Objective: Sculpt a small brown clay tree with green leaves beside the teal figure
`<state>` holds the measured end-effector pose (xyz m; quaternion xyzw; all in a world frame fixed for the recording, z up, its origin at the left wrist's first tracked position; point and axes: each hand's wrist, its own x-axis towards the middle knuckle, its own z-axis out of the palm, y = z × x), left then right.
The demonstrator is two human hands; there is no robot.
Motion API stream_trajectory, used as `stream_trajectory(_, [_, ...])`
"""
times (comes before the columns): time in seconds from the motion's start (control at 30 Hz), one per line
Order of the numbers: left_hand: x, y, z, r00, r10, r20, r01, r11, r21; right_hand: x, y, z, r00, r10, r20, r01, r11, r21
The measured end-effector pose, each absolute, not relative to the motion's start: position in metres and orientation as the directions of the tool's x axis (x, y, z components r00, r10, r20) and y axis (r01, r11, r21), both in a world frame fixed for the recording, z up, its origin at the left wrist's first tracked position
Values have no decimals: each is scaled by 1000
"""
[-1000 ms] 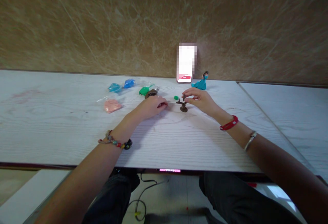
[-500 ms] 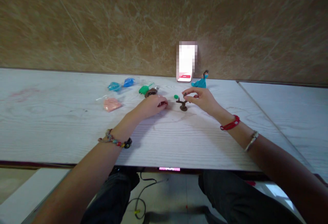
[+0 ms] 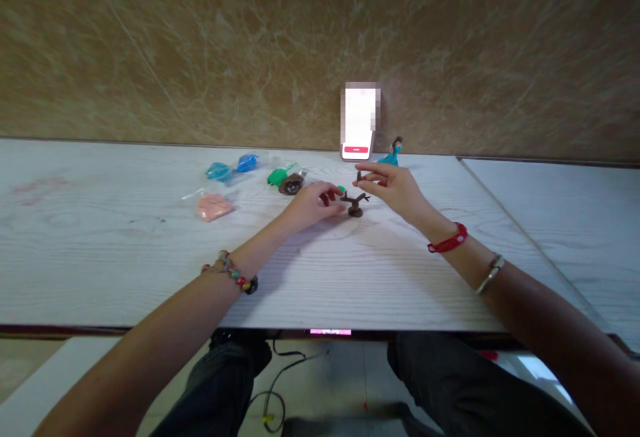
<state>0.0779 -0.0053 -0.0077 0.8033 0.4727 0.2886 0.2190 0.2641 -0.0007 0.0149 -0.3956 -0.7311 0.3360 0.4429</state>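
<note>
A small brown clay tree (image 3: 355, 210), with a round base and forked branches, stands upright on the white table. My left hand (image 3: 316, 204) is beside it, thumb and fingers apart, the tips close to its left branch; whether they touch it I cannot tell. Just above the tree, my right hand (image 3: 397, 189) pinches a small dark brown piece of clay (image 3: 359, 176) between thumb and fingertips. A green clay ball (image 3: 341, 188) lies behind the tree, partly covered by my left fingers. Behind my right hand is a clay figure in a blue dress (image 3: 390, 158), its lower part hidden.
Left of my left hand lie bags of brown clay (image 3: 291, 185), green clay (image 3: 277, 176), blue clay (image 3: 247, 162), light blue clay (image 3: 219, 171) and peach clay (image 3: 214, 206). A lit phone (image 3: 357, 124) leans on the marbled wall (image 3: 200, 50) at the table's back edge.
My left hand has moved right to the tree, its fingers spreading. My right hand has lifted slightly away from the right branch, with the brown clay piece still pinched.
</note>
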Motion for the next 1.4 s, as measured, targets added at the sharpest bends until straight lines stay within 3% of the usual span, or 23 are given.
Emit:
stream_trajectory(0.33, [94, -1, -16, 370, 873, 317, 575, -483, 660, 264, -3, 10, -340, 858, 384, 517, 512, -687])
stream_trajectory(0.87, [96, -1, -15, 378, 843, 382, 551, -536, 639, 257, -2, -5, -270, 838, 474, 551, 538, -638])
stream_trajectory(1.4, [97, -5, -14, 367, 823, 433, 600, -565, 566, 253, -11, 3, -286, 849, 444, 648, 513, -563])
